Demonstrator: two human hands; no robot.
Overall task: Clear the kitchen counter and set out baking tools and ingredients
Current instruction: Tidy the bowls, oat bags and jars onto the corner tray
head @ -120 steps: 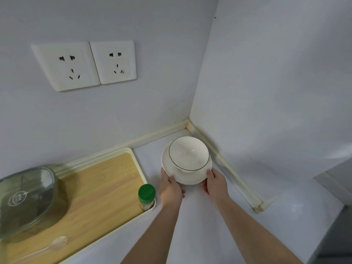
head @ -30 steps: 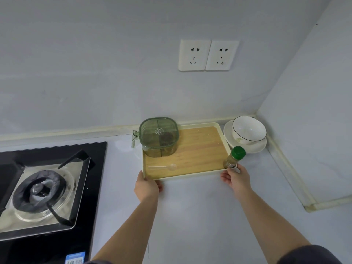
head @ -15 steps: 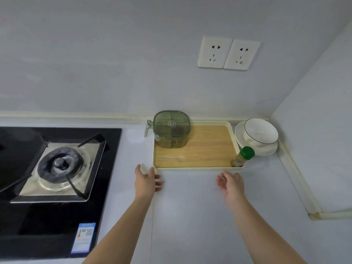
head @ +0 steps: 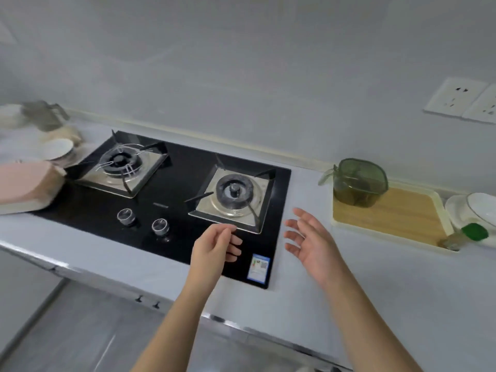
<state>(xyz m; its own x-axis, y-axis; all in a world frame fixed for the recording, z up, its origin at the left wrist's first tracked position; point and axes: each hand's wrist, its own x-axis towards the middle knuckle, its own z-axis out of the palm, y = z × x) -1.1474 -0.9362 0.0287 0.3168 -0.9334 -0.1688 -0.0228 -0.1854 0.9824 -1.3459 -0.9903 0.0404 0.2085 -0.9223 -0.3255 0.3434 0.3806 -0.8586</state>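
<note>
A wooden tray (head: 397,218) with a cream rim lies on the counter at the right. On it stands a green lidded container (head: 359,182), and a green-capped spice bottle (head: 465,236) is at its near right corner. A white bowl on a saucer (head: 480,213) sits just right of the tray. My left hand (head: 214,249) hovers over the front right of the black gas hob (head: 171,194), fingers loosely curled, holding nothing. My right hand (head: 311,238) hangs above the counter between hob and tray, fingers spread and empty.
At the far left lie a pink board or lid (head: 24,185), white plates (head: 57,149) and a blurred grey jug (head: 43,115). Two wall sockets (head: 461,103) sit above the tray. The counter's metal front edge (head: 241,326) runs below my arms.
Both hands have left the tray and drawn back to the left. The view has swung left, bringing the whole hob and the left-hand dishes into sight.
</note>
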